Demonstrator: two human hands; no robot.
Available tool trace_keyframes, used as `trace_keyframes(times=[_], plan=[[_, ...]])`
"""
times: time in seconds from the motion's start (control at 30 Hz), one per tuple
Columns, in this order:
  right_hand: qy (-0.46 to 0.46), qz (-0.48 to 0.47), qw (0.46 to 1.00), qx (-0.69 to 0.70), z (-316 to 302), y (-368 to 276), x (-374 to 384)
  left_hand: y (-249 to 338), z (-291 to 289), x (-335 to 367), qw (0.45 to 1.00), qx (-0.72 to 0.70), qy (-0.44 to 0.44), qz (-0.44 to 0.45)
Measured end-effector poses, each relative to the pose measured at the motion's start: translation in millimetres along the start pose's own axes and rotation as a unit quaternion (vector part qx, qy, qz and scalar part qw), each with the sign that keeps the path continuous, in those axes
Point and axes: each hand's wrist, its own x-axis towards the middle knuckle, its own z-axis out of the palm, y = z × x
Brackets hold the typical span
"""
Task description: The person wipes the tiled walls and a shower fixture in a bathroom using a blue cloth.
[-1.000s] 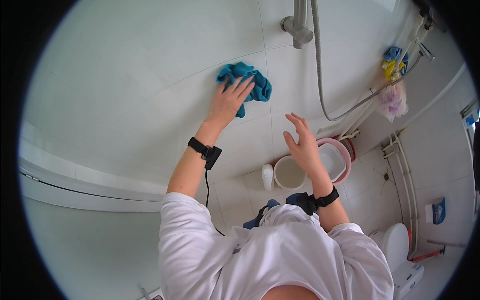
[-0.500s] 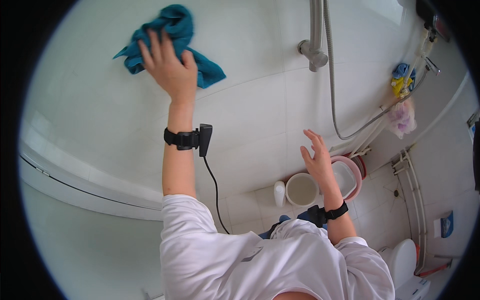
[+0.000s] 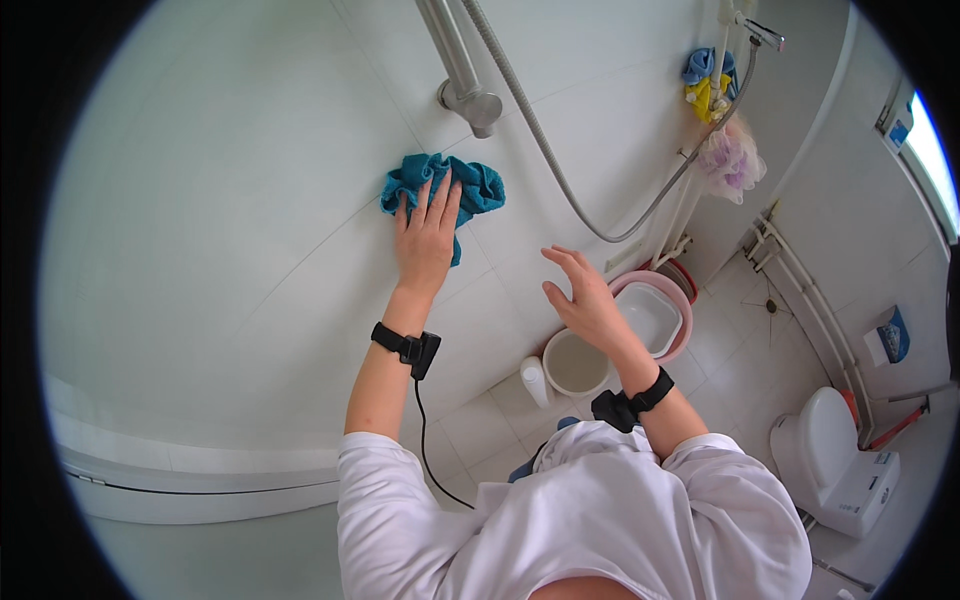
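Observation:
A crumpled teal cloth (image 3: 480, 185) lies against the white tiled wall, below the shower rail's lower bracket. My left hand (image 3: 425, 240) holds it pressed there, fingers stretched over the fabric; the palm side is hidden. My right hand (image 3: 585, 300) hangs in the air, open and holding nothing, its fingers slightly bent and apart. From this view it appears just above a white bucket (image 3: 577, 365) and a pink basin (image 3: 683, 330) on the floor. Each wrist wears a black strap with a small device, and a cable runs from the left one.
A metal shower rail (image 3: 455, 60) and a looped hose (image 3: 560, 175) stand out from the wall. A lilac bath puff (image 3: 730, 160) and blue and yellow cloths (image 3: 708, 85) hang at right. A white bottle (image 3: 535, 382) stands beside the bucket; a toilet (image 3: 825, 440) is at lower right.
My left hand has slid the cloth along the wall, right and down to below the rail bracket. The whole view has turned; my right hand remains open in the air.

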Motion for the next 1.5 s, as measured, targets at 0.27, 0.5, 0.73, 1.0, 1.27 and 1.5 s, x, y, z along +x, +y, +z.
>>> trace_keyframes(times=[0.27, 0.5, 0.73, 1.0, 1.27, 1.5], plan=[[-0.041, -0.048, 0.998, 0.031, -10, 16, 28, 39, 4, 13, 1.000, -0.002, -0.021, -0.022], [-0.140, -0.003, 0.979, 0.148, -71, 46, 53, 124, -10, 35, 0.978, -0.138, -0.075, -0.140], [-0.160, 0.005, 0.938, 0.307, -127, 54, 65, 199, -15, 95, 0.940, -0.203, 0.099, -0.256], [-0.084, 0.096, 0.844, 0.521, -164, 93, 95, 266, 13, 147, 0.937, -0.248, 0.096, -0.228], [0.127, -0.114, 0.967, 0.189, -145, 104, 200, 243, 50, 173, 0.938, -0.219, -0.029, -0.269], [0.267, -0.168, 0.949, 0.004, -111, 123, 205, 213, 61, 152, 0.960, -0.178, -0.067, -0.207]])
